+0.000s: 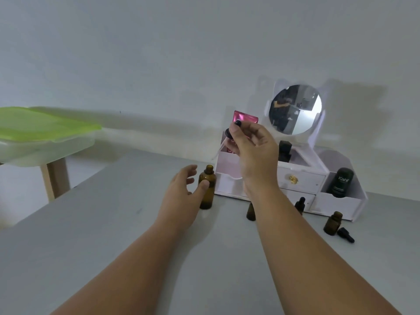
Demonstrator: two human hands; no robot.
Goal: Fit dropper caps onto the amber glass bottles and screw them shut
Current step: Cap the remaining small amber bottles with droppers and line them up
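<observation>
A grey table [95, 235] fills the lower half of the frame, against a plain pale wall. At the left edge, a clear plastic box with a lime-green lid [38, 126] sits on a wooden stand. At right of centre, a white cosmetic organiser [302, 178] stands at the back of the table, with a round mirror [295, 109] on top, a pink packet [245, 117] standing in its left compartment and a black tube [341, 183] in its right one.

Two bare forearms reach in from the bottom edge. The right hand [254, 151] is raised in front of the organiser and pinches a black dropper cap [228, 134] between thumb and fingertips, its glass pipette slanting down to the left. The left hand [181, 192], lower and just left of centre, has loose, spread fingers; only its thumb touches the tall amber bottle [207, 189], which stands upright and uncapped on the table.

Lower right of centre, a small amber bottle [250, 212] is half hidden behind the right forearm. Further right stand a small capped bottle [300, 204] and an uncapped small bottle [332, 223], with a loose dropper cap [345, 234] lying just beside the latter.
</observation>
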